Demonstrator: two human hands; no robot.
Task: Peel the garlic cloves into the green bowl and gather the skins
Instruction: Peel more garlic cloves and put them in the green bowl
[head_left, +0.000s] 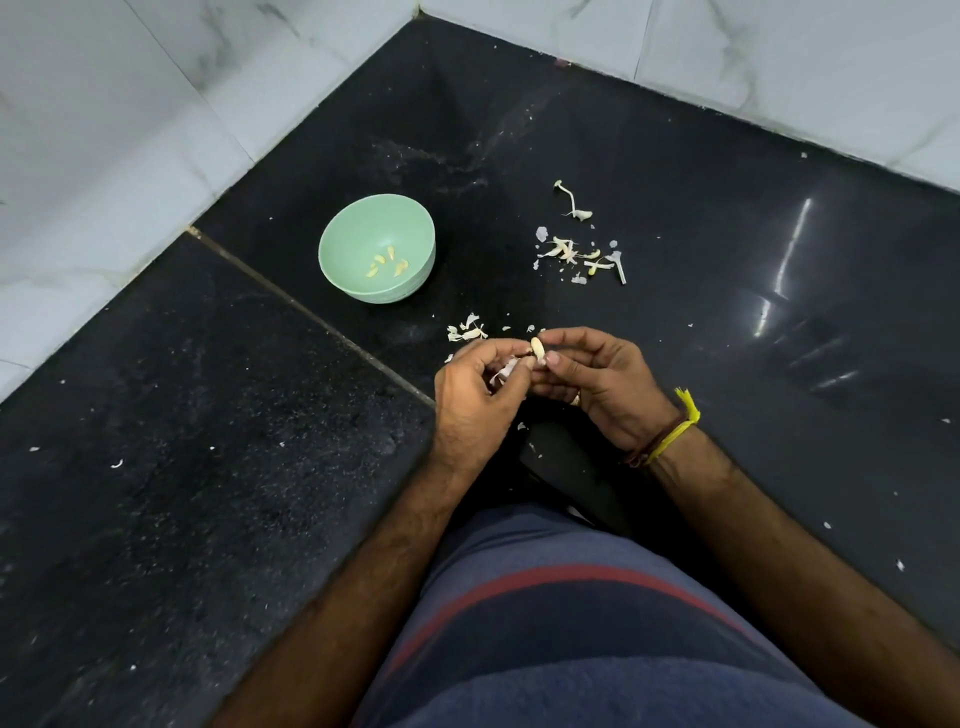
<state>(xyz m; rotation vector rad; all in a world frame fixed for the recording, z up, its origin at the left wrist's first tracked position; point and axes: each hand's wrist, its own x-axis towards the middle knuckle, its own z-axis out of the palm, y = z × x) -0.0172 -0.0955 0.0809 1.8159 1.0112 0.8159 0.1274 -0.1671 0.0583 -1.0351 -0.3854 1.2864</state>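
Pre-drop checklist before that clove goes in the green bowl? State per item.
1. Garlic clove pinched between both hands: ok.
2. Clove fully bare: cannot tell; the left hand holds skin right against it.
3. Right hand grip secure: ok.
4. Green bowl upright, unobstructed: ok.
5. Bowl holds only peeled cloves: ok.
6. Skins gathered: not ok; two scattered patches, far and near.

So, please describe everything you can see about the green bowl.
The green bowl is round, pale mint, smooth and matte like plastic. It stands upright on the black stone counter, near the white tiled wall, beyond and to the left of the hands. Inside lie a few small yellowish peeled cloves. Neither hand touches it.
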